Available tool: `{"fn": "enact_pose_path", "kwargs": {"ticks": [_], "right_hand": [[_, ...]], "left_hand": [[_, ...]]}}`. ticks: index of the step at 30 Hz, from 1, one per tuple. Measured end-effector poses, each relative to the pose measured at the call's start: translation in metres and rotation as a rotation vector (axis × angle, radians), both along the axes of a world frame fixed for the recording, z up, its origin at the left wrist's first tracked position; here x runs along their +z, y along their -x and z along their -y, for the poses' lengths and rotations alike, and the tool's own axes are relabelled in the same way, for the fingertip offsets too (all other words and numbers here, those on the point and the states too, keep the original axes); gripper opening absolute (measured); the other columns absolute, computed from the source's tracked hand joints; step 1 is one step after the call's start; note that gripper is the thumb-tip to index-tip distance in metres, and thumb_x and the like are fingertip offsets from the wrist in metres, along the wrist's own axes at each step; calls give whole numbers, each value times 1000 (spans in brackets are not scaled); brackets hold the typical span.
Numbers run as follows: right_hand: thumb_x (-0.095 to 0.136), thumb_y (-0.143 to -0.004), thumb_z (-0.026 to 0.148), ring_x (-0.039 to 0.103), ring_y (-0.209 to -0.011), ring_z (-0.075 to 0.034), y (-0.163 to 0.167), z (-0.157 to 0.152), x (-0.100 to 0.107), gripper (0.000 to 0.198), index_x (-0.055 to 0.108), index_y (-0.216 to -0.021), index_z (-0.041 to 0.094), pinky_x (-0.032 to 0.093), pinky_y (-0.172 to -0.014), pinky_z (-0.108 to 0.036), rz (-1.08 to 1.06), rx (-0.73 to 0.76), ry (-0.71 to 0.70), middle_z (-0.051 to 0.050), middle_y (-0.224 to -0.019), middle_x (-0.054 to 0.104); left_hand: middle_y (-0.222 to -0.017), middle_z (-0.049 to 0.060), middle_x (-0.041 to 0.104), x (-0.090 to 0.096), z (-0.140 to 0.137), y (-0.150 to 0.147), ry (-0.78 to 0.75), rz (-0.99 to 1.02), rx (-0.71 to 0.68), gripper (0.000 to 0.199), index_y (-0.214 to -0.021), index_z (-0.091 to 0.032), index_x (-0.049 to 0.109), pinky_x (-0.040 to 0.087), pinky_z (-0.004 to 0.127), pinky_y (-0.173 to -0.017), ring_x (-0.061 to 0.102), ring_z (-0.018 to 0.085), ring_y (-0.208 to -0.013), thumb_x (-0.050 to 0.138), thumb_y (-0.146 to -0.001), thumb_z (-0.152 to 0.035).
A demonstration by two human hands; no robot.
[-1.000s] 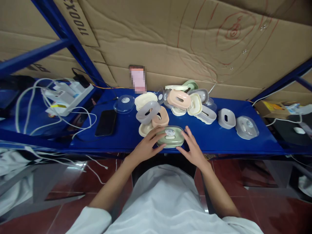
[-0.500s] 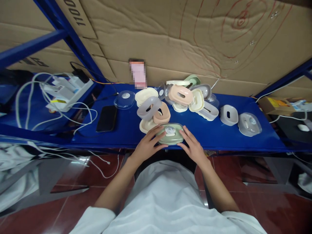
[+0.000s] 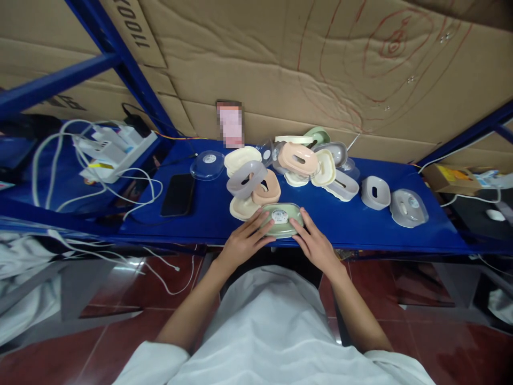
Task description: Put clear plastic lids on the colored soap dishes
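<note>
A green soap box with a clear lid and a round white label rests at the table's front edge, before my body. My left hand grips its left side, fingers bent over the lid. On the opposite side, my right hand holds the box with fingertips on the lid's right part. Just behind it lie a cream soap tray, a peach soap box part and a grey one, heaped together.
Several more cream, peach, grey and green parts pile up behind, around a peach piece. To the right stand a grey box and a clear-lidded box. Leftward are a clear lid, a black phone and a power strip with cables.
My right fingers have shifted slightly inward over the lid's right part. The box stays in place between both hands, and the camera view has tilted a little.
</note>
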State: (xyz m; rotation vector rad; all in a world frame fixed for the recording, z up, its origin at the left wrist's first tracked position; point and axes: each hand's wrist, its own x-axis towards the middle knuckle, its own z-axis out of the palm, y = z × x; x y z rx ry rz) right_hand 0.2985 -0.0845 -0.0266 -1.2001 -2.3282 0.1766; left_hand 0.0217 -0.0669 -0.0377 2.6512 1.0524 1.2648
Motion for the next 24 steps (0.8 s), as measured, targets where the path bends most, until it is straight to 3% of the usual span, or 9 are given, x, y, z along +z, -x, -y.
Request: {"fn": "enact_pose_path", "kwargs": {"ticks": [6, 10, 13, 16, 19, 22, 24], "right_hand": [[59, -107, 27, 36, -160, -31, -2, -2, 3, 72, 28, -170, 41, 46, -126, -53, -42, -4, 48, -7, -177, 29], [73, -99, 42, 38, -159, -35, -8, -15, 8, 85, 27, -170, 40, 46, -125, -56, -77, 16, 116, -12, -173, 32], [75, -97, 45, 35, -161, -34, -10, -25, 12, 88, 27, -170, 40, 45, -125, -54, -58, 87, 169, -11, -175, 27], [75, -97, 46, 43, -156, -32, -20, -28, 19, 78, 38, -166, 39, 47, -124, -51, -66, 127, 141, -10, -172, 35], [78, -94, 49, 48, -152, -35, -58, -34, 35, 73, 50, -159, 35, 46, -123, -55, -99, -40, -21, -12, -165, 44], [82, -89, 56, 49, -148, -37, -126, -58, 62, 78, 54, -155, 26, 42, -122, -60, -92, -373, -214, -17, -158, 50], [83, -84, 60, 48, -148, -37, -177, -86, 81, 89, 53, -155, 15, 40, -121, -54, -53, -581, -292, -25, -153, 52]], "left_hand": [[-151, 11, 64, 1, -5, -2, 47, 91, -2, 59, -151, -30, 57, 56, 51, -119, 57, 30, -147, 78, -96, -27], [-148, 11, 65, 3, -9, -2, 121, 138, -51, 52, -146, -31, 60, 55, 51, -119, 59, 29, -145, 77, -97, -28], [-152, 12, 62, 3, -7, 0, 135, 111, -74, 54, -149, -30, 57, 54, 51, -120, 56, 29, -148, 75, -98, -28], [-161, 16, 51, 5, -3, 3, 141, 83, -41, 63, -157, -30, 49, 52, 53, -120, 51, 32, -152, 74, -99, -33], [-162, 16, 50, 5, -2, 4, 138, 95, 36, 64, -161, -30, 44, 50, 55, -121, 50, 33, -152, 69, -102, -32], [-156, 15, 57, 2, -5, 0, 118, 39, 109, 57, -159, -30, 47, 50, 53, -121, 54, 31, -147, 64, -104, -28], [-155, 15, 58, 0, -7, -5, 119, -44, 135, 54, -156, -29, 51, 50, 53, -120, 56, 32, -146, 64, -104, -31]]}}
